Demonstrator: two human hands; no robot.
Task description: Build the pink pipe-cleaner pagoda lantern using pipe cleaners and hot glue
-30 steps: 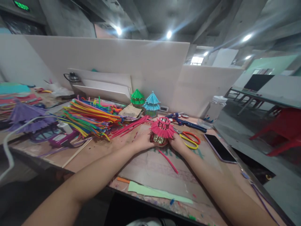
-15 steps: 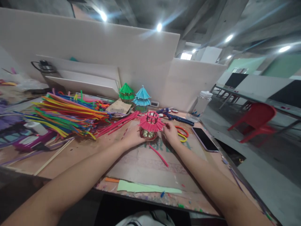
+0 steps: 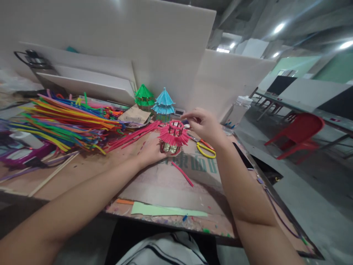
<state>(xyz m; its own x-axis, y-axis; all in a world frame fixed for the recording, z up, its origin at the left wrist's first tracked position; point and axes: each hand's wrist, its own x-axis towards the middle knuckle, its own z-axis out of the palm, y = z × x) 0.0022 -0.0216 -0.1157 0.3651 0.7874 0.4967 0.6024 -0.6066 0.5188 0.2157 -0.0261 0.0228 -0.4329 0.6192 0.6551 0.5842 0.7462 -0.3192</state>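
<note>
A small pink tiered pavilion model (image 3: 174, 137), with a fringed roof ring and dark posts, stands on the cardboard in front of me. My left hand (image 3: 154, 150) is closed around its lower left side. Just to the right of and above the model is my right hand (image 3: 204, 123), raised, with its fingers reaching left and apart; I see nothing held in it. Beneath that hand lie yellow-and-orange-handled scissors (image 3: 206, 150). One loose pink pipe cleaner (image 3: 182, 173) rests in front of the model, and a bunch of pink pipe cleaners (image 3: 135, 135) lies to its left.
A heap of multicoloured pipe cleaners (image 3: 68, 123) covers the left, beside a purple tool (image 3: 33, 149). Green (image 3: 144, 96) and blue (image 3: 164, 103) pavilion models stand behind. A clear bottle (image 3: 239, 110) and a phone (image 3: 244, 156) are right. Pale green paper (image 3: 168, 209) lies at the front edge.
My right hand has left the model's right side and risen up and away, over the tools behind. My left hand stays on the model. The camera view has tilted down.
</note>
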